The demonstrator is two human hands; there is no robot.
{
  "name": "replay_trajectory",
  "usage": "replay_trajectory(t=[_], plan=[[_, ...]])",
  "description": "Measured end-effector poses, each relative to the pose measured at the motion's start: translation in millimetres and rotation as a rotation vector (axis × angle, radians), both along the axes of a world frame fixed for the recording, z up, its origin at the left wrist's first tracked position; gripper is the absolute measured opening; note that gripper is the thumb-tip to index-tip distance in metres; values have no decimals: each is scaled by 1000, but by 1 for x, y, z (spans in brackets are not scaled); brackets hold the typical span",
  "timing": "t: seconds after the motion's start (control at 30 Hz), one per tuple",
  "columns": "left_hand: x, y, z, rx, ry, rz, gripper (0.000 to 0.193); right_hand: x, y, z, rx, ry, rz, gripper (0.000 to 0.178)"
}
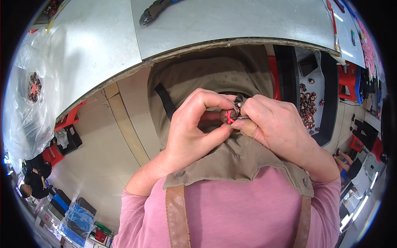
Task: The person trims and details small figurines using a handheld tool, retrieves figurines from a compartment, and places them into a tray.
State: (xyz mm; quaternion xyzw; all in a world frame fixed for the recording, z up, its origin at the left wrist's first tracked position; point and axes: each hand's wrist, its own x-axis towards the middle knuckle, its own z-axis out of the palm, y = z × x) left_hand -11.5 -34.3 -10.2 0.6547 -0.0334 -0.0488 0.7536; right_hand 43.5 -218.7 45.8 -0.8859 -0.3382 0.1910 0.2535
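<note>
Here the left hand (194, 132) pinches a small dark-brown round piece (228, 116) between thumb and curled fingers (209, 99), held over the lap, just below the curved front edge of the grey counter (248, 20). The right hand (273, 124) closes its fingertips on a thin metal pin or needle-like tool (241, 118) whose tip meets the piece, where a bit of red cord or thread (228, 117) crosses its face. Judging from this, the work on this one piece is under way and not finished: the red strand sits loose on it and both hands are engaged. Right of the hands, below the counter edge, a white tray (308, 80) set in a dark frame holds a heap of similar dark round pieces (308, 109), some with red on them; whether these are done or waiting cannot be told. Far left of the counter, a clear plastic bag (25, 103) holds another cluster of dark and red pieces (34, 86). On the counter's far side lies a pair of dark-handled pliers (155, 9), untouched.
</note>
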Motion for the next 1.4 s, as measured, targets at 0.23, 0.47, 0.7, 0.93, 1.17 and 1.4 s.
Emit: replay_trajectory(t=[0.23, 0.47, 0.7, 0.93, 1.17, 1.4], plan=[[-1, -1, 0, -17, 22, 12, 34, -2, 1, 0, 22, 12, -28, 27], [-2, -2, 0, -52, 60, 9, 33, -1, 1, 0, 10, 11, -23, 28], [-4, -2, -2, -86, 79, 9, 32, -1, 1, -1, -4, -30, 3, 29], [-3, -2, -2, -72, 72, 6, 32, -3, 1, -2, 23, -23, -30, 29], [-5, -3, -3, -85, 88, 0, 32, -2, 1, 0, -26, -63, 24, 30], [-5, -3, -2, -114, 86, 12, 31, -2, 2, -2, 26, -55, -14, 30]])
